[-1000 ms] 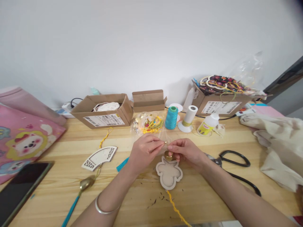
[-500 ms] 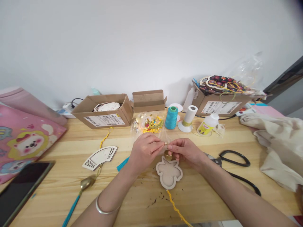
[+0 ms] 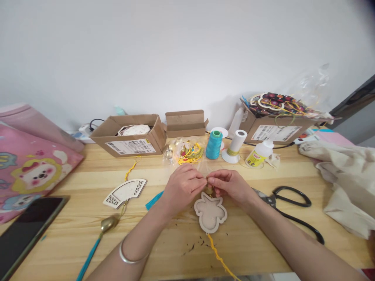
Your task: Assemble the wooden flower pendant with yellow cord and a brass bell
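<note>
My left hand (image 3: 184, 186) is pinched at the fingertips, which meet those of my right hand; the small bit between them is too hidden to make out. The fingers of my right hand (image 3: 227, 182) are closed around a small gold bell (image 3: 209, 191), mostly covered by them. Just below the bell lies a pale wooden pendant frame (image 3: 210, 214) with a scalloped outline. From its lower end a twisted yellow cord (image 3: 216, 255) runs toward the front edge. A teal tassel (image 3: 154, 200) lies partly behind my left wrist.
On the left lie a wooden fan pendant (image 3: 125, 192), a gold bell with a teal tassel (image 3: 108, 223) and a phone (image 3: 31, 234). Behind are cardboard boxes (image 3: 131, 146), teal thread (image 3: 214, 145), a white spool (image 3: 235, 145) and a glue bottle (image 3: 259, 154). Black-handled scissors (image 3: 274, 201) lie right.
My fingertips have drawn together over the bell, and the small gold bit seen between them before is now hidden. The bell shows less. The whole view has shifted slightly.
</note>
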Demonstrator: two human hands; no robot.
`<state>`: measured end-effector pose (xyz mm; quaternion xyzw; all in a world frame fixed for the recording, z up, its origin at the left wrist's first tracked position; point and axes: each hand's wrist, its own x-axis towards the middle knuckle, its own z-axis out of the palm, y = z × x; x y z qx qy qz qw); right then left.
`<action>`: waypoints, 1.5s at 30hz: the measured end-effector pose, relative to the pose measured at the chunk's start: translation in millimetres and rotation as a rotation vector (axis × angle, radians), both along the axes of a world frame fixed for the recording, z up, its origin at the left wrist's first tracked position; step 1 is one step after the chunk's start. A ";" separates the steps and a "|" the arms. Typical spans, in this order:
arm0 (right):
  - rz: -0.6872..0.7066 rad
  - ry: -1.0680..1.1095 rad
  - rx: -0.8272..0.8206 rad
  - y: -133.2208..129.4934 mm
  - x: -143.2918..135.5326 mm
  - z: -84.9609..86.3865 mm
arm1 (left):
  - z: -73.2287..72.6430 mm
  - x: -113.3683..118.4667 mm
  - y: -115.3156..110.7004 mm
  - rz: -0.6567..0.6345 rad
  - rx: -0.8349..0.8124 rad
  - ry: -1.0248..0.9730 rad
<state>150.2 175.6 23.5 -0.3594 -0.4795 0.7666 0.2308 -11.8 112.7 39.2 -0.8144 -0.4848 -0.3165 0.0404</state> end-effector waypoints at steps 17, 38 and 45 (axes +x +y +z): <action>-0.060 0.002 0.284 -6.9 -3.9 3.2 | 3.5 3.1 -8.5 0.049 -0.988 -0.881; -0.052 0.010 1.500 -11.4 3.4 7.5 | 0.3 16.1 -10.6 -0.074 -1.179 -1.871; -0.073 -0.044 1.258 -8.2 1.7 3.1 | -5.0 18.8 -11.5 0.017 -1.207 -1.903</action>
